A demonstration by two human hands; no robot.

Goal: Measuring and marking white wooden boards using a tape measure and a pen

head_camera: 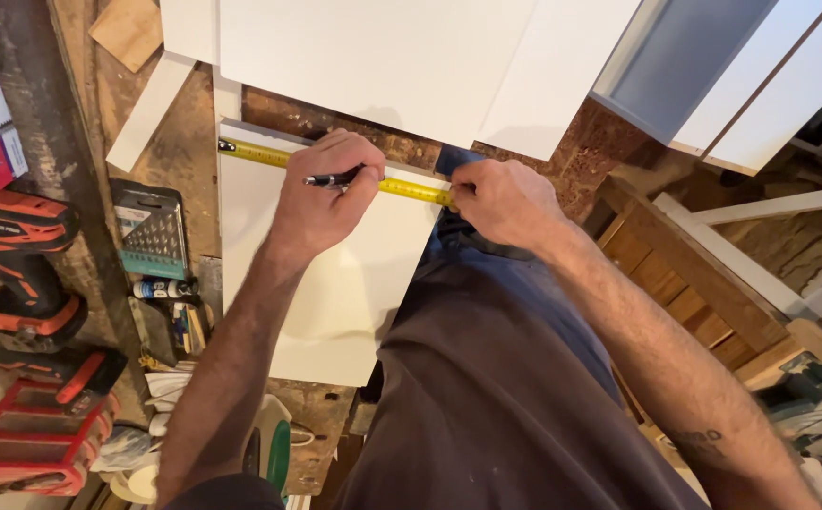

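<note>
Dark trousers (515,378) overlap a white panel (335,283) on the cluttered wooden workbench (184,151), where left hand (321,198) grips a pen (333,178), right hand (501,200) pinches yellow tape measure (411,189), cordless drill (14,274) far left.

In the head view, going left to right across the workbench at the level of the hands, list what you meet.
Orange power drill → drill bit case → left hand holding a black pen → yellow tape measure → right hand
</note>
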